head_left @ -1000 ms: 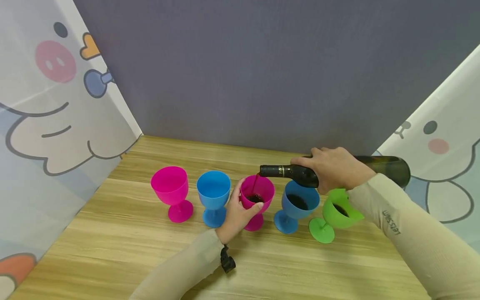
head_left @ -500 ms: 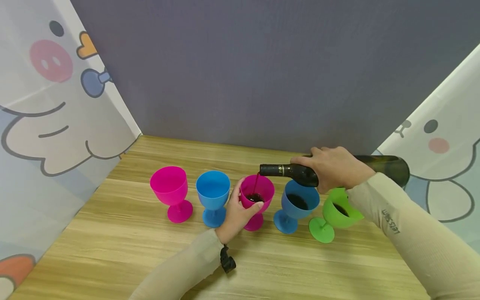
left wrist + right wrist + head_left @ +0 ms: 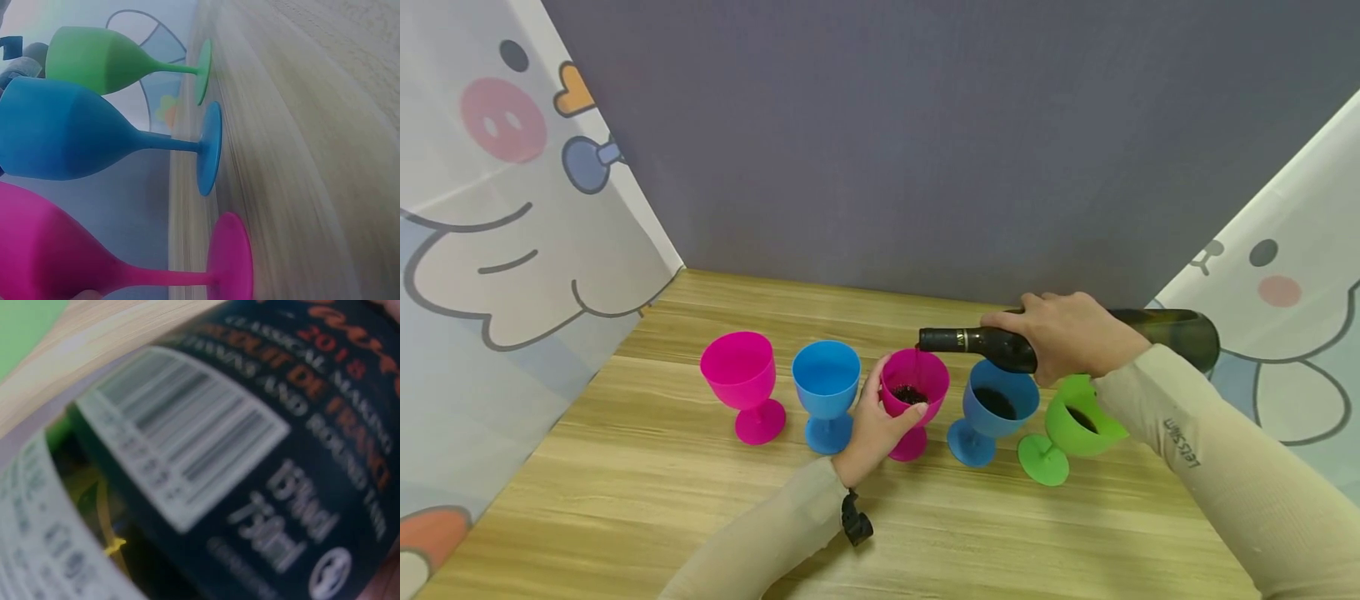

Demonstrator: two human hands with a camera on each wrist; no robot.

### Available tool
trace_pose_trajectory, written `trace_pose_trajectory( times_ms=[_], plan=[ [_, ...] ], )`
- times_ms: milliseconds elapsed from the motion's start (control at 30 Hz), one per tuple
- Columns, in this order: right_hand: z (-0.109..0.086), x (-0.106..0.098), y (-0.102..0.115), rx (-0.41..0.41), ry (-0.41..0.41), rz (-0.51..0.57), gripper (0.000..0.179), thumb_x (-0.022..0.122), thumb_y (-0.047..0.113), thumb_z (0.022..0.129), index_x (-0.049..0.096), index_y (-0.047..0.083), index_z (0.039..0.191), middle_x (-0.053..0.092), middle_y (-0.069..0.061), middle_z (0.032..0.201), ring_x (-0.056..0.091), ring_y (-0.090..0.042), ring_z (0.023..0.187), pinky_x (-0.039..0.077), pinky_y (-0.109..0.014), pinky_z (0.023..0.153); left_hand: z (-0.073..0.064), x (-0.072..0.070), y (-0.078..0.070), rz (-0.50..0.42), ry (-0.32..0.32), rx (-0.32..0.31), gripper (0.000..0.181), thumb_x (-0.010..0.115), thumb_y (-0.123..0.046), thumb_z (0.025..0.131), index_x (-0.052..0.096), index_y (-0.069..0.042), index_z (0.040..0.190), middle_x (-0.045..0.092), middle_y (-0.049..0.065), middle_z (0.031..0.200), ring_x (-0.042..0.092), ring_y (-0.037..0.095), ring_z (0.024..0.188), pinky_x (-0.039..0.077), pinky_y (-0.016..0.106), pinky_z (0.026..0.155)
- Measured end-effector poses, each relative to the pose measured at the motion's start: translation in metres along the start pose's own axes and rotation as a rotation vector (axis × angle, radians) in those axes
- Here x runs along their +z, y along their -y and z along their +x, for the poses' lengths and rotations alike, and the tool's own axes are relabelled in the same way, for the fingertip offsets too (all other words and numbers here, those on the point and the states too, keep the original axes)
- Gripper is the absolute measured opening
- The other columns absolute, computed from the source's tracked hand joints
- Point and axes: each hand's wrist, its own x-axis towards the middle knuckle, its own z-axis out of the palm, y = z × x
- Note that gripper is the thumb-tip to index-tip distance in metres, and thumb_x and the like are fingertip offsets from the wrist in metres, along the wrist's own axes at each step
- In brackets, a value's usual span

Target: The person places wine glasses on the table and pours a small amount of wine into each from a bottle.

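My right hand (image 3: 1071, 333) grips a dark wine bottle (image 3: 1172, 333) laid almost level, its neck pointing left. From its mouth a thin red stream falls into the middle pink goblet (image 3: 932, 379), where dark wine with bubbles covers the bottom. Around that goblet's bowl curl the fingers and thumb of my left hand (image 3: 876, 429). The goblet's foot stands on the table in the left wrist view, where only a fingertip (image 3: 87, 294) shows under the pink bowl. Printed labels (image 3: 250, 437) with a barcode fill the right wrist view, blurred.
To the right, a blue goblet (image 3: 977, 425) and a green goblet (image 3: 1063, 437) hold dark wine; the sleeve partly covers the green one. At left stand another blue goblet (image 3: 826, 379) and a pink goblet (image 3: 741, 367), no wine visible inside. A grey panel (image 3: 880, 150) rises behind the wooden table (image 3: 625, 467).
The stream from the bottle has grown thinner and fainter, and the wine in the pink goblet looks more bubbly. Both hands, the bottle and the goblets stay nearly in place.
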Motion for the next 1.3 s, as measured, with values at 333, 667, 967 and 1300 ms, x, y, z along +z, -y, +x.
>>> trace_pose_trajectory(
  times_ms=[333, 667, 967, 1300],
  plan=[
    [0.0006, -0.0030, 0.0012, 0.004, 0.020, -0.005, 0.086, 0.091, 0.028, 0.054, 0.054, 0.028, 0.131, 0.058, -0.008, 0.084, 0.053, -0.021, 0.066, 0.050, -0.036, 0.049, -0.0007, 0.0008, -0.0023, -0.023, 0.005, 0.006, 0.084, 0.073, -0.019, 0.082, 0.025, -0.004, 0.148, 0.041, 0.016, 0.140, 0.040, 0.035, 0.127, 0.048, 0.047, 0.094],
    [0.0029, -0.0022, 0.0009, -0.023, 0.005, -0.014, 0.083, 0.092, 0.033, 0.054, 0.053, 0.027, 0.127, 0.058, -0.008, 0.083, 0.055, -0.021, 0.068, 0.052, -0.037, 0.050, 0.0005, 0.0011, -0.0009, -0.019, 0.013, -0.004, 0.082, 0.073, -0.017, 0.082, 0.025, -0.006, 0.148, 0.040, 0.016, 0.141, 0.040, 0.035, 0.127, 0.049, 0.046, 0.093],
    [0.0065, -0.0036, 0.0010, -0.036, 0.013, -0.014, 0.083, 0.092, 0.034, 0.054, 0.052, 0.028, 0.126, 0.056, -0.008, 0.081, 0.054, -0.021, 0.069, 0.053, -0.040, 0.053, 0.0007, 0.0018, -0.0029, 0.023, 0.000, 0.008, 0.084, 0.073, -0.018, 0.081, 0.024, -0.003, 0.148, 0.042, 0.016, 0.140, 0.040, 0.035, 0.127, 0.048, 0.047, 0.093],
    [0.0057, -0.0037, 0.0020, -0.011, 0.045, -0.013, 0.084, 0.092, 0.034, 0.054, 0.052, 0.029, 0.127, 0.057, -0.008, 0.084, 0.054, -0.022, 0.069, 0.052, -0.039, 0.053, -0.0006, 0.0013, -0.0032, -0.006, 0.012, 0.012, 0.087, 0.072, -0.020, 0.083, 0.020, -0.004, 0.150, 0.039, 0.017, 0.143, 0.039, 0.035, 0.129, 0.047, 0.047, 0.095]
  ],
)
